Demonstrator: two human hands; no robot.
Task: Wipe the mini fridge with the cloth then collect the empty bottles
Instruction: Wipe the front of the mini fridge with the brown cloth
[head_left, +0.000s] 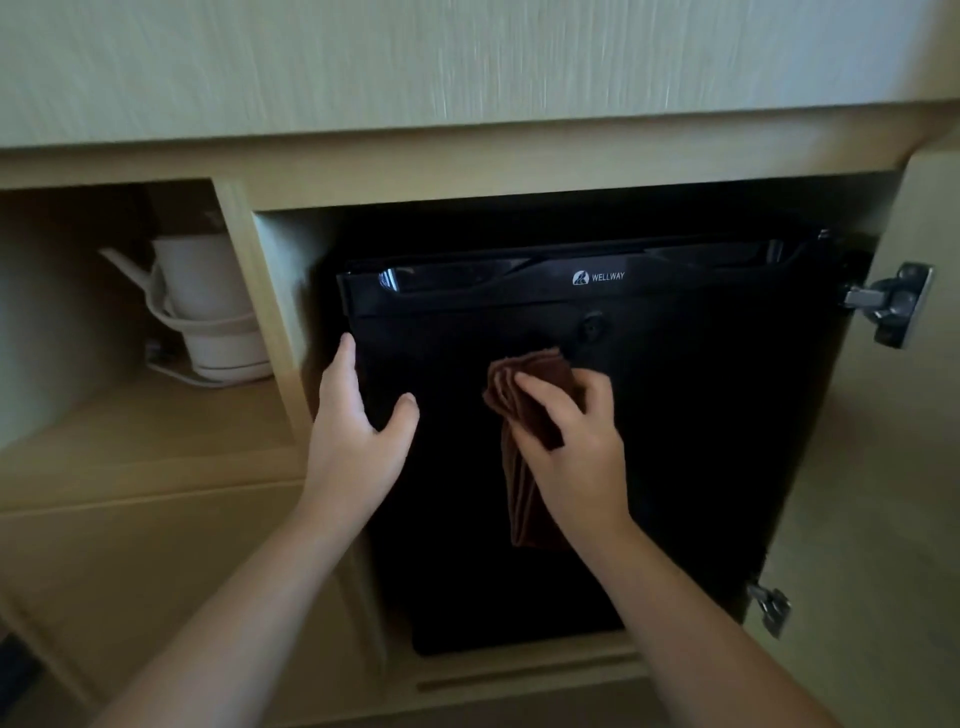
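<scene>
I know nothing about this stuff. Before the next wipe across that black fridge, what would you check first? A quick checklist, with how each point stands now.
1. Right hand grips the cloth: ok.
2. Cloth lies against the mini fridge front: ok.
3. Left hand rests on the fridge's left edge: ok.
4. Cabinet door swung open, off the wiping path: ok.
5. Any empty bottles in view: not ok, none visible.
</scene>
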